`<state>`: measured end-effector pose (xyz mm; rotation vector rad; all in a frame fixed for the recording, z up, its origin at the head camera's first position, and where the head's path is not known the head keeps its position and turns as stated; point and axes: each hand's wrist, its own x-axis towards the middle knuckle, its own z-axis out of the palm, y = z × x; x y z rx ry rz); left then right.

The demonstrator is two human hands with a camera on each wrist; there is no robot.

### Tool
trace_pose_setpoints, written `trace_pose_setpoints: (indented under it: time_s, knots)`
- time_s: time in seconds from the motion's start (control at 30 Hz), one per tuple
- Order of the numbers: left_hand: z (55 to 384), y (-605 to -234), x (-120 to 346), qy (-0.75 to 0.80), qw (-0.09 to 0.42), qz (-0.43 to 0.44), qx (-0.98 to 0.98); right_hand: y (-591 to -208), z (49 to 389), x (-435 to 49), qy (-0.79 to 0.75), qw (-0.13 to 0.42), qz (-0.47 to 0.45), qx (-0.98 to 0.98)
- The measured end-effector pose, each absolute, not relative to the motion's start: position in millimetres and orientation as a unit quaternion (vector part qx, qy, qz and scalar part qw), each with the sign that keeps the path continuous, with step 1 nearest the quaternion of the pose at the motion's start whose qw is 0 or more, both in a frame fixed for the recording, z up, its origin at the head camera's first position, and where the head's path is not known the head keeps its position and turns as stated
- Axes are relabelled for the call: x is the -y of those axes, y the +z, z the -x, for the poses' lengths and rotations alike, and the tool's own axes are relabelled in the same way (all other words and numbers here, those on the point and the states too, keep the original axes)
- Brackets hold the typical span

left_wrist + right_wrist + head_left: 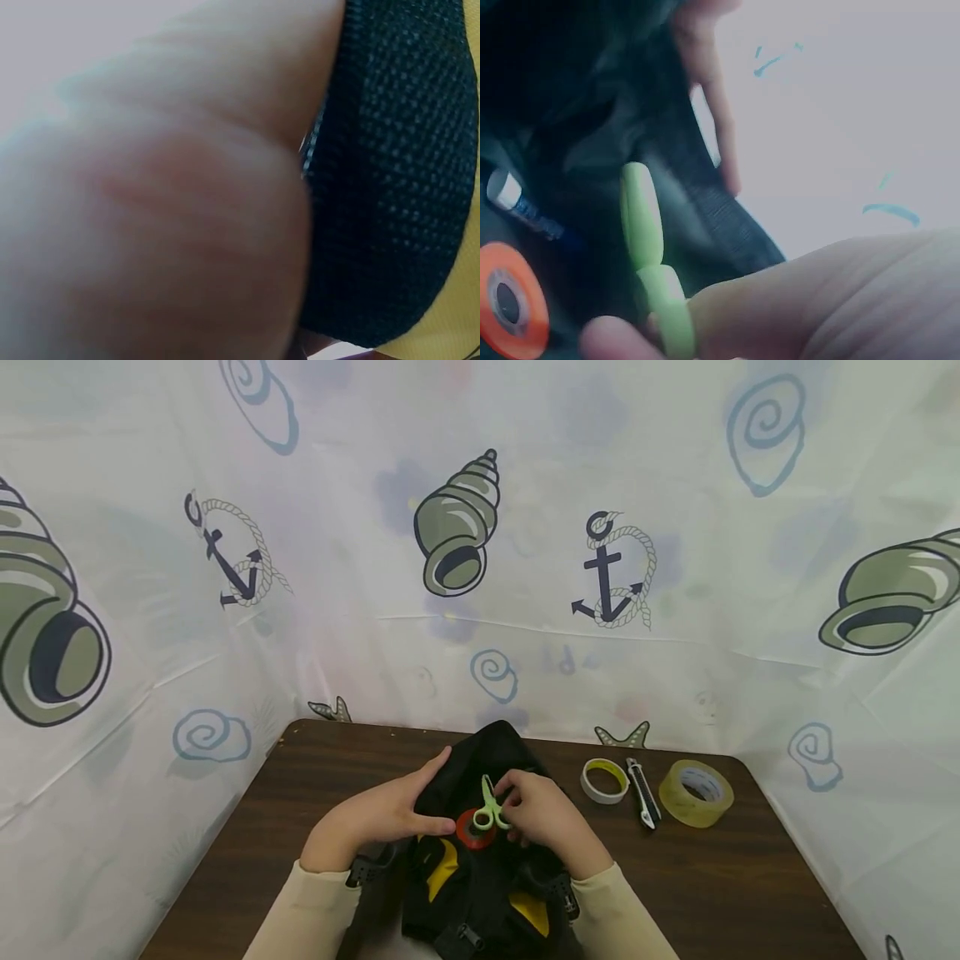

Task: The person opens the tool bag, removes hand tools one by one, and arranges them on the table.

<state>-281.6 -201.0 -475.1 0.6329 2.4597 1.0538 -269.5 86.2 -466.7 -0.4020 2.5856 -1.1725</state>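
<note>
A black bag [491,752] with yellow patches lies spread open on the table. My right hand [543,814] pinches a pair of light green scissors [492,807] by the handles over the bag's opening. Beneath them, a red-orange tape roll [466,832] rests inside the bag. Next to that roll, the right wrist view shows a tube with a white cap [505,189]. My left hand [375,818] rests against the bag's left side, thumb and forefinger spread wide along the opening. The left wrist view holds mostly blurred skin and a black woven strap [397,172].
Right of the bag, on the dark wooden table [750,868], stand a white tape roll [600,795], a box cutter [642,795] and a clear tape roll [684,810]. A patterned white curtain [525,627] encloses the table's back and sides.
</note>
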Motion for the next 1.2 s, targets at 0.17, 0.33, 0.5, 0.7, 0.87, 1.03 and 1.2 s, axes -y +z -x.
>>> trace_pose_setpoints:
  time_s: [0.17,0.33,0.5,0.7,0.87,1.03,1.2]
  knots:
    - [282,-476,201,0.380,0.195,-0.225,-0.876,-453,258,-96,-0.413,0.099,0.152,-0.892]
    - [284,-478,202,0.382,0.196,-0.221,-0.875,-449,248,-103,-0.384,0.021,0.174,-0.906]
    - [286,-480,201,0.382,0.195,-0.225,-0.875,-453,236,-109,-0.389,-0.052,0.162,-0.905]
    - [286,-482,200,0.383,0.196,-0.229,-0.873,-465,223,-123,-0.430,-0.146,0.147,-0.879]
    - [285,-481,200,0.385,0.197,-0.228,-0.872,-477,215,-145,-0.451,-0.224,0.161,-0.849]
    - [285,-481,197,0.385,0.201,-0.226,-0.872,-492,208,-175,-0.484,-0.263,0.161,-0.819]
    - [285,-482,197,0.381,0.200,-0.226,-0.874,-513,201,-202,-0.490,-0.264,0.099,-0.825]
